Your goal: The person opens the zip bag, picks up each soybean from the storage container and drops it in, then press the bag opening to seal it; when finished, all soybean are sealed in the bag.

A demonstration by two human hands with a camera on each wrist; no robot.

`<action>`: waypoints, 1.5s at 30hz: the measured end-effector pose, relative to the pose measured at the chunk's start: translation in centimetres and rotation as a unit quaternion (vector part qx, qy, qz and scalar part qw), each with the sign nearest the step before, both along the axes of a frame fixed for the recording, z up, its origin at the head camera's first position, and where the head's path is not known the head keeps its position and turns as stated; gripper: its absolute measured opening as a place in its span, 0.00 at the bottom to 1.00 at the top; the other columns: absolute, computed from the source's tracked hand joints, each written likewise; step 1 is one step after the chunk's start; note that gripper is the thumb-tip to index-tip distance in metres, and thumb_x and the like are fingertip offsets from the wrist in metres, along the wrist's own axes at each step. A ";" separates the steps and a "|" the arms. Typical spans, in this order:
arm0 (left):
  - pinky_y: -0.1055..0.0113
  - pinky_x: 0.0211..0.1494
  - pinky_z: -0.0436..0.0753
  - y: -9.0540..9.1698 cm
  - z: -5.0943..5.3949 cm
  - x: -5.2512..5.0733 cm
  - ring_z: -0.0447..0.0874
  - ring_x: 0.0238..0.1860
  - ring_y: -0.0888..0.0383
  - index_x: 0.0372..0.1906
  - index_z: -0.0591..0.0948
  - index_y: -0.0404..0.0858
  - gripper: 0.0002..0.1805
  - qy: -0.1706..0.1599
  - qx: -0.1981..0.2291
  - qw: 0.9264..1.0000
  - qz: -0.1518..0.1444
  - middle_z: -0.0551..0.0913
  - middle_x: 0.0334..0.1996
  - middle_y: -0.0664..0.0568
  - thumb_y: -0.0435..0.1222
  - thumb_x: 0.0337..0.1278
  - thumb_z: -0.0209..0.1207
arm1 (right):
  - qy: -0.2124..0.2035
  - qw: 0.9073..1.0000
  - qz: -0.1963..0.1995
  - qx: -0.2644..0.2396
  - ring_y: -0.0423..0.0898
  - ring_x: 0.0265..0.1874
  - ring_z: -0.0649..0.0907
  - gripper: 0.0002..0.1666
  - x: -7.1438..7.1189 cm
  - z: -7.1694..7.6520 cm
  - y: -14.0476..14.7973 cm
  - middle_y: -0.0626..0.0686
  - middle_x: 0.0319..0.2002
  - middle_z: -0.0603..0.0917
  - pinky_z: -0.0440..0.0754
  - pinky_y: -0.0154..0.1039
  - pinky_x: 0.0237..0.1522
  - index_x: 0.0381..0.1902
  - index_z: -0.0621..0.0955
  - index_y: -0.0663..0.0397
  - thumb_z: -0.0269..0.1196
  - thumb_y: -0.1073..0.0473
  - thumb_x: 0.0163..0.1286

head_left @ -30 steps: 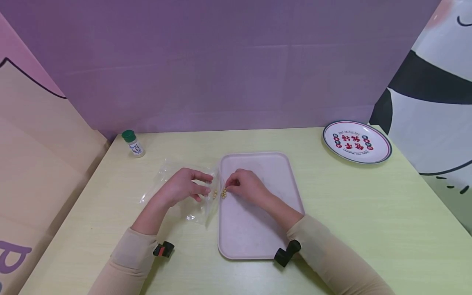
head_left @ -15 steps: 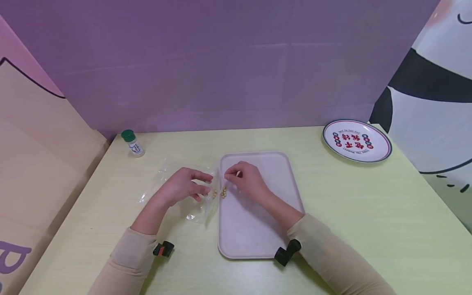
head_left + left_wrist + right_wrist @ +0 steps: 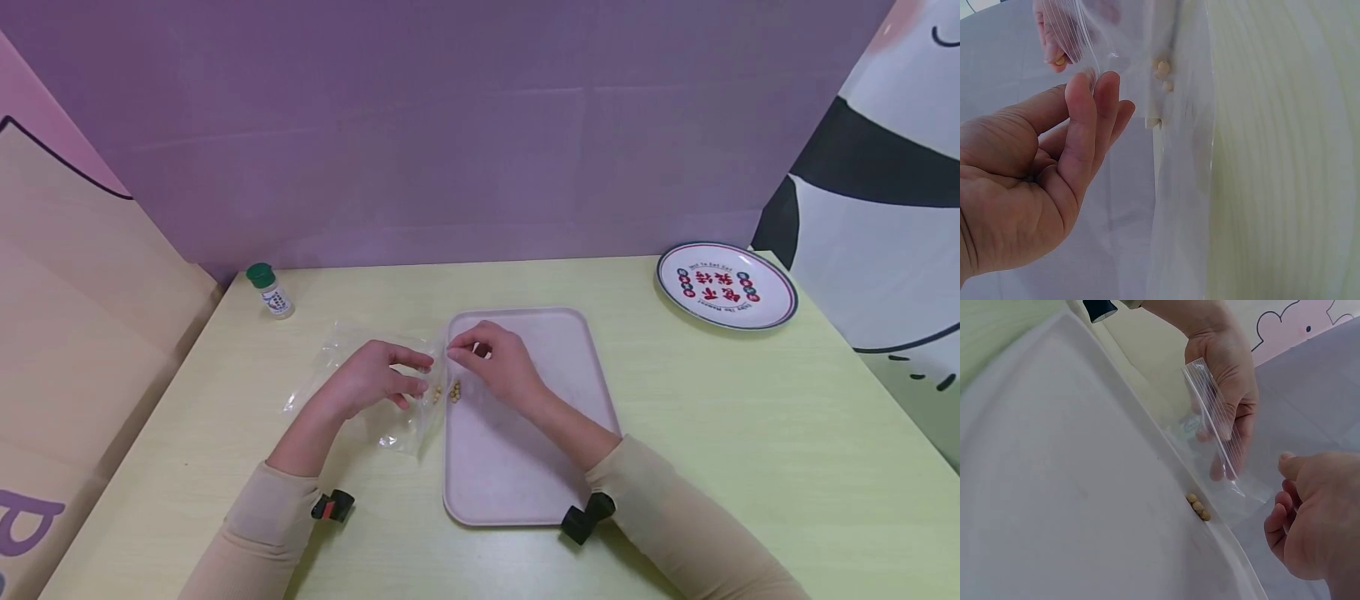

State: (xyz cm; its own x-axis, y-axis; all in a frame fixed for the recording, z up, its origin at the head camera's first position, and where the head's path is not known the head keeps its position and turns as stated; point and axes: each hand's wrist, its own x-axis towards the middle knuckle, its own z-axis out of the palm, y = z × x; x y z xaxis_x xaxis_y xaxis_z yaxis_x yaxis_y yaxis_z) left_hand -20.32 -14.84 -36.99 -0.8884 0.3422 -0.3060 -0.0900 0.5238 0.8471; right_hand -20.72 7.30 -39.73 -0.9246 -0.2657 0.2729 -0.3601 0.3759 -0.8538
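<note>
My left hand (image 3: pixel 375 382) holds a clear zip bag (image 3: pixel 318 367) near its mouth, left of a pale tray (image 3: pixel 525 475). A few yellow soybeans (image 3: pixel 1163 67) lie inside the bag. My right hand (image 3: pixel 501 367) is over the tray's left edge, beside the bag's mouth, with thumb and forefinger together. In the left wrist view it pinches a small yellow soybean (image 3: pixel 1060 60). More soybeans (image 3: pixel 1198 507) sit in a cluster along the tray's inner edge. In the right wrist view, my right hand's fingertips are partly hidden.
A small bottle (image 3: pixel 275 300) with a green cap stands at the table's back left. At the back right lies an oval plate (image 3: pixel 720 312) with red lettering. A purple backdrop (image 3: pixel 465 167) rises behind the table (image 3: pixel 735 467).
My right hand has lifted from the soybeans on the tray, moved away from me, then slightly left towards the bag's mouth. The left hand and bag have stayed put.
</note>
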 end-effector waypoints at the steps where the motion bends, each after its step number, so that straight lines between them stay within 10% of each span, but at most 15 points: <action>1: 0.62 0.40 0.87 0.0 0.0 0.0 0.87 0.34 0.51 0.60 0.83 0.33 0.23 0.000 0.001 1.000 0.000 0.82 0.58 0.43 0.29 0.59 0.69 | -0.002 1.000 0.003 0.000 0.45 0.32 0.78 0.05 0.1 0.1 -0.1 0.47 0.32 0.82 0.76 0.35 0.33 0.39 0.89 0.56 0.71 0.61 0.67; 45: 0.62 0.40 0.88 0.1 0.0 0.1 0.88 0.33 0.49 0.60 0.83 0.33 0.23 -0.004 0.006 1.000 0.000 0.82 0.57 0.42 0.28 0.59 0.68 | 0.002 0.998 0.046 0.048 0.45 0.29 0.74 0.03 0.9 -0.5 -0.9 0.46 0.27 0.76 0.71 0.34 0.31 0.37 0.90 0.51 0.72 0.62 0.66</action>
